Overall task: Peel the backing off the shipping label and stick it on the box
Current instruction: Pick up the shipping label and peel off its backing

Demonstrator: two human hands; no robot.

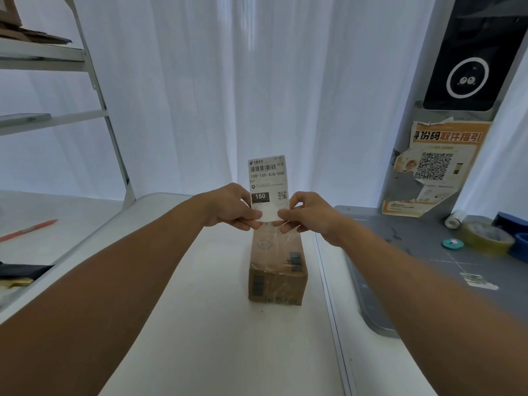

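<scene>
A white shipping label (267, 181) with a barcode, the number 150-150-A26-050 and a QR code is held upright in the air, printed side toward me. My left hand (231, 207) pinches its lower left edge. My right hand (307, 214) pinches its lower right corner. Below and just behind the hands, a small brown cardboard box (275, 270) wrapped in clear tape sits on the white table (217, 324). Whether the backing has come away from the label cannot be seen.
To the right a grey mat (414, 270) carries a yellowish tape roll (484, 238), a small white roll (454, 219) and a teal disc (453, 243). An orange pen (28, 230) lies on the left surface beside a metal shelf frame (111, 132). White curtains hang behind.
</scene>
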